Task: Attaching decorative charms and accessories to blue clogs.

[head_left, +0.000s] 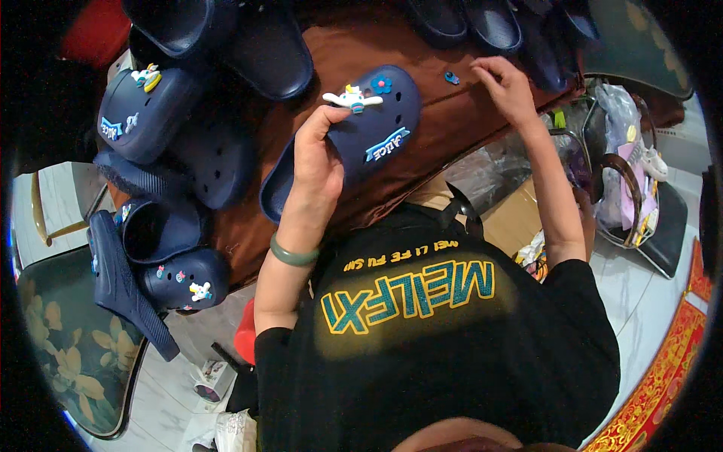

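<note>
My left hand (316, 162) grips a navy clog (354, 139) by its side and holds it over the brown table (452, 124). The clog carries a white winged charm (352, 98), a blue flower charm (381, 83) and a blue banner charm (386, 144). My right hand (506, 87) is reaching forward over the table, its fingers pinched together near a small blue charm (451, 77) lying on the cloth; I cannot tell whether anything is between the fingertips. A green bangle (292, 255) sits on my left wrist.
More navy clogs lie at the left (147, 113), some decorated (184, 279), and others line the far edge (467, 22). A floral chair (75, 339) stands lower left. Bags and a stool (633, 188) crowd the right. A red patterned mat (663, 377) lies lower right.
</note>
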Action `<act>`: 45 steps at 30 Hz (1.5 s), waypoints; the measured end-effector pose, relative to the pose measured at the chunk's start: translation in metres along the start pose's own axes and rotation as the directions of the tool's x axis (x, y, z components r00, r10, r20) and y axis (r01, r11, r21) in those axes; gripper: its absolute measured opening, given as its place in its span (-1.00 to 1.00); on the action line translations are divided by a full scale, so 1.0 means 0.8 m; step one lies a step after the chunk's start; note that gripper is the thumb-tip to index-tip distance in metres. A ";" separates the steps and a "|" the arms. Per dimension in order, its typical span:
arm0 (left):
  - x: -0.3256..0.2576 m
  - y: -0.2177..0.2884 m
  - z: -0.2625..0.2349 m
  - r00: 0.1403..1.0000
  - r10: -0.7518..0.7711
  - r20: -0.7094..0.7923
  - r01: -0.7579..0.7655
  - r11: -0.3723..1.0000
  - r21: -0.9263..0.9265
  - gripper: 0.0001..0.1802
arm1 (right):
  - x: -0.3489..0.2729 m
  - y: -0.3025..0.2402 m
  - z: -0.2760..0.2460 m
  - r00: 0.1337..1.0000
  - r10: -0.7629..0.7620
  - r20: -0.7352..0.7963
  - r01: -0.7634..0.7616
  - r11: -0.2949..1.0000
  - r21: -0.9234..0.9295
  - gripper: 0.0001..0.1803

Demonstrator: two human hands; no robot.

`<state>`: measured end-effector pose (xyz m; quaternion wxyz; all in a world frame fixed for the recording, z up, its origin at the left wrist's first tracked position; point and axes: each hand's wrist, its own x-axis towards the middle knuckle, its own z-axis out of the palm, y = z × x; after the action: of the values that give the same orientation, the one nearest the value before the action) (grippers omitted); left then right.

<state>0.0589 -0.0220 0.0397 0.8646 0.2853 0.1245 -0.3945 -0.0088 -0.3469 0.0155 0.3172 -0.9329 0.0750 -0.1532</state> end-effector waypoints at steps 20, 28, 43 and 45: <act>-0.003 -0.002 -0.002 0.999 0.043 -0.021 -0.042 0.998 0.045 -0.64 | -0.032 -0.063 0.073 0.980 0.156 -0.125 -0.069 0.850 0.523 -0.76; -0.007 -0.004 0.001 0.998 0.051 0.019 -0.053 0.996 0.078 -0.63 | -0.035 -0.117 0.076 0.999 -0.036 0.013 0.022 0.823 0.567 -0.78; -0.017 -0.012 -0.016 0.994 0.095 0.056 -0.109 0.892 0.439 -0.63 | -0.038 -0.125 0.101 0.929 -0.200 -0.312 0.318 0.862 0.394 -0.71; -0.019 -0.012 -0.017 0.993 0.095 0.067 -0.117 0.837 0.535 -0.66 | -0.033 -0.127 0.100 0.924 -0.220 -0.312 0.330 0.871 0.364 -0.70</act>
<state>0.0421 -0.0097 0.0315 0.7726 0.5152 -0.0234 -0.3704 -0.0027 -0.2156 0.0117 0.4674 -0.8182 -0.0526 -0.3307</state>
